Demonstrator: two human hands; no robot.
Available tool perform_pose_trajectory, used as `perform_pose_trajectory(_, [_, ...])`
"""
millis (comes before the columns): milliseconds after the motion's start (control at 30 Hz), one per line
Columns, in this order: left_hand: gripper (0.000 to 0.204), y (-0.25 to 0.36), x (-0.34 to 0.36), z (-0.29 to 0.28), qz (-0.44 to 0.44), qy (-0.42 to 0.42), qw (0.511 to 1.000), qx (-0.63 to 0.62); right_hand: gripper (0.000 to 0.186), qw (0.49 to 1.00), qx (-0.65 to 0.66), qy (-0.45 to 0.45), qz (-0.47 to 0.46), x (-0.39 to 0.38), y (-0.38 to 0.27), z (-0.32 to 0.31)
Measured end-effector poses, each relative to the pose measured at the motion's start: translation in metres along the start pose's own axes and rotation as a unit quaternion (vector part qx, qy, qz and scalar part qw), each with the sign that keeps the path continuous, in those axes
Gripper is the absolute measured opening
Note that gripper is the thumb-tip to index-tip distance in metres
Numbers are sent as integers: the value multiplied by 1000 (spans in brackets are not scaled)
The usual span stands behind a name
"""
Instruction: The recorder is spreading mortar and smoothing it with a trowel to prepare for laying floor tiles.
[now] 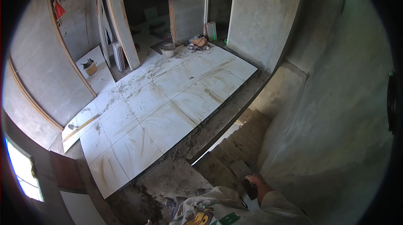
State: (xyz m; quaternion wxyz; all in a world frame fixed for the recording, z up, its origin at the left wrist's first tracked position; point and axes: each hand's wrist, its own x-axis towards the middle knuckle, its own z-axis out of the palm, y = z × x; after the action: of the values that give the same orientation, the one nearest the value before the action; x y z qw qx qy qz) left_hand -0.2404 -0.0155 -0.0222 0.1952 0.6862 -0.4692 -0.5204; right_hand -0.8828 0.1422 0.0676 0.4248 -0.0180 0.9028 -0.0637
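Note:
My right hand (255,179) reaches out over the stairs at the lower right, its fingers closed on a flat, rectangular grey plate (241,169) that looks like a plastering trowel. The handle, if there is one, is hidden by the fingers. Of my left hand (149,222) only a bit of finger shows at the lower edge, so what it does is hidden. Below my right hand, concrete steps (235,146) run down beside the rough plastered wall (331,128).
White floor tiles (170,118), smeared with mud, end at a raw concrete edge (184,149) above the stairwell. A bucket (167,50) and a tool pile (199,43) stand at the far side. A basket (89,68), a wooden strip (84,125) and leaning boards (119,57) are to the left.

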Motion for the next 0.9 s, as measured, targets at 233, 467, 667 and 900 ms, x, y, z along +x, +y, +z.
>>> perform_pose_trajectory(233, [46,-10,3,-4,-23,0,1000,-7,44,1000,-21,8,-21,10,2,2])
perform_pose_trajectory(467, [46,3,30,6,-25,-9,999,-21,46,998,-24,18,-54,24,13,8])
perform_pose_trajectory(667, [47,13,51,17,-26,-9,999,-39,44,996,-51,37,-63,37,21,14])
perform_pose_trajectory(900, [47,-5,53,8,-48,-3,998,-46,44,997,-29,32,-57,21,7,4])
